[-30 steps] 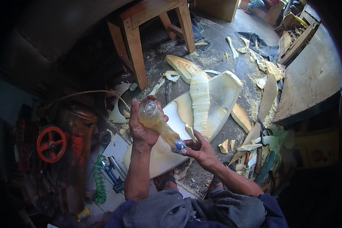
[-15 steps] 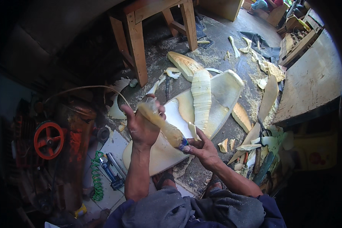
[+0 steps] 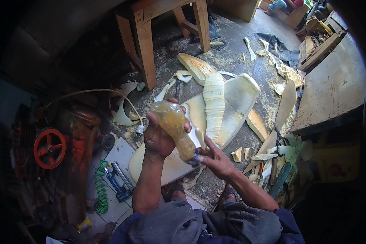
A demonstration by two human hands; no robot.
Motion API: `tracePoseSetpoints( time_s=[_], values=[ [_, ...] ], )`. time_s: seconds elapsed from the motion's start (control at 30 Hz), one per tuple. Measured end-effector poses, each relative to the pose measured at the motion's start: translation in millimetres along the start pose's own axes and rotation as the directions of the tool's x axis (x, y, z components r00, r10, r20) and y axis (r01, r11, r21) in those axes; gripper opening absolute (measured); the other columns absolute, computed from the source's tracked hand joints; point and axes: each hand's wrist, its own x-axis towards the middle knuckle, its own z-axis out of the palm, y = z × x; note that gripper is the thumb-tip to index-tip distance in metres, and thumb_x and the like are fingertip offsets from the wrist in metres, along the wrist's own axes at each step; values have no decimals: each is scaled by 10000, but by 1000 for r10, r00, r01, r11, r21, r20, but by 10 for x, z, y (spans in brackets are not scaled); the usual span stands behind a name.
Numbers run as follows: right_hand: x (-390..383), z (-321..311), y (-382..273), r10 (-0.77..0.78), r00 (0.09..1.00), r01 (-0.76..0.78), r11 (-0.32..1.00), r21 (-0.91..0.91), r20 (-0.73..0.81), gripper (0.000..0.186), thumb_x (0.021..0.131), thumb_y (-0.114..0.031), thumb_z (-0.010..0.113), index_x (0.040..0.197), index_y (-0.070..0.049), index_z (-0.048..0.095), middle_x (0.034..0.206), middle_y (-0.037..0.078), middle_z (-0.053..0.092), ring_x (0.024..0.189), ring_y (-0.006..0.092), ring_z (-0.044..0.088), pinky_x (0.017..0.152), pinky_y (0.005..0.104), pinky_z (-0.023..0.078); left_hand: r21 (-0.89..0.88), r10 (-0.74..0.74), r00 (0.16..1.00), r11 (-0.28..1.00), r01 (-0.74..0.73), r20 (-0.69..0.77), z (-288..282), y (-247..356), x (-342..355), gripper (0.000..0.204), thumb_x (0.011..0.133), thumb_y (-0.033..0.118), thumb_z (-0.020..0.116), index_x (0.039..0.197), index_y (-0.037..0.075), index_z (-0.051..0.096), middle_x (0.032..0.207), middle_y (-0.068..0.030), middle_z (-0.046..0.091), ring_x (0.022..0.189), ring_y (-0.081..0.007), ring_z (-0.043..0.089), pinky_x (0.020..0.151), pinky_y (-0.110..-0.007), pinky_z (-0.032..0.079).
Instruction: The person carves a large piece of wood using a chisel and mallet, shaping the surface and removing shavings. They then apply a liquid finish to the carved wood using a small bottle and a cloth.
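Observation:
A clear plastic bottle [image 3: 171, 122] with a yellowish, glue-like content lies tilted between my hands. My left hand [image 3: 156, 140] is wrapped around its wide body. My right hand [image 3: 220, 163] pinches its lower end, where something blue shows. A small pale foam scrap [image 3: 200, 137] stands up by my right fingers, seemingly held along with the bottle. Below and beyond my hands is a large padded foam seat [image 3: 244, 95] on the floor. Across it lies a ridged cream foam strip [image 3: 214, 103], and a longer foam piece [image 3: 195, 69] touches its far side.
A wooden stool [image 3: 146, 53] stands far left. At left are a red-wheeled machine [image 3: 49, 149], a green coiled hose [image 3: 102, 193], a blue staple gun [image 3: 117, 185] and a plug [image 3: 140, 130]. Foam scraps [image 3: 237, 155] litter the floor beside a wooden board [image 3: 333, 87]. A person sits far right.
The bottle, blurred before, is steadier and more upright. My left fingers, spread earlier, now wrap its body. The right hand has kept its grip on the lower end.

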Motion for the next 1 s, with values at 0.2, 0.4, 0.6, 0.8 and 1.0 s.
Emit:
tracePoseSetpoints(
  time_s=[0.2, 0.4, 0.6, 0.8, 1.0],
  values=[
    [13, -14, -307, -120, 992, 123, 987, 108, -27, 1221, 895, -313, 806, 1658, -125, -129, 1472, 302, 496, 1380, 371, 503, 1175, 488, 363, 216, 31, 999, 976, -22, -37, 290, -53, -23, 680, 902, 584, 726, 1381, 215, 415, 1277, -222, 558, 1002, -355, 640, 816, -459, 588],
    [85, 69, -429, -111, 991, 121, 983, -136, 78, 1225, 922, -99, 795, 1625, -80, -208, 1155, 199, 650, 1127, 257, 642, 991, 392, 499, 216, 76, 997, 974, -67, -33, 366, -299, -9, 526, 1015, 505, 616, 1385, 193, 410, 984, -107, 501, 747, -190, 572, 654, -342, 499],
    [84, 146, -428, -81, 997, 83, 972, -221, 18, 1173, 907, -68, 794, 1647, -59, -116, 991, 138, 659, 948, 195, 649, 856, 338, 512, 244, 72, 987, 969, -36, -142, 356, -377, -75, 461, 1055, 458, 568, 1378, 157, 437, 835, -22, 432, 576, -90, 398, 508, -242, 344],
    [34, 151, -461, -66, 998, 57, 957, -285, -24, 1137, 894, -33, 785, 1658, -56, -56, 983, 133, 661, 934, 180, 639, 840, 319, 506, 310, 108, 959, 951, -23, -261, 336, -405, -88, 412, 1074, 425, 545, 1370, 157, 442, 799, -6, 422, 528, -74, 360, 455, -222, 302],
    [81, 167, -418, -61, 998, 54, 966, -251, -20, 1131, 886, -29, 791, 1666, -69, -27, 992, 145, 673, 939, 178, 643, 832, 316, 504, 352, 130, 931, 936, -2, -340, 355, -405, -119, 369, 1084, 405, 538, 1336, 148, 455, 778, -7, 420, 517, -63, 348, 433, -216, 287]
  ],
)
